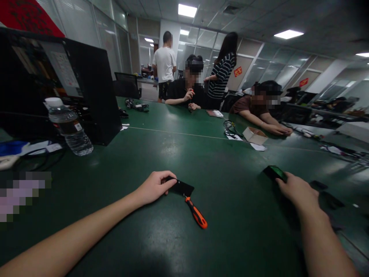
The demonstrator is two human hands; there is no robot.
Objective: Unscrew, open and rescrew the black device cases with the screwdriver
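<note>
My left hand (157, 186) is closed on one end of a flat black rectangular piece (183, 187), low over the green table or resting on it. Just beyond the piece's near right corner lies a screwdriver (196, 213) with an orange and black handle, its tip partly hidden by the piece. Off to the right, my right hand (298, 190) grips a small black box-like part (272, 172) whose upper face shows green, perhaps a circuit board. The fingers under that part are hidden.
An open computer case (89, 88) and a water bottle (69, 127) stand at the left. Cables (230, 129) and a small cardboard box (255, 135) lie farther back. Small dark pieces (331, 200) are right of my right hand. Two people sit across the table (138, 154); two stand behind.
</note>
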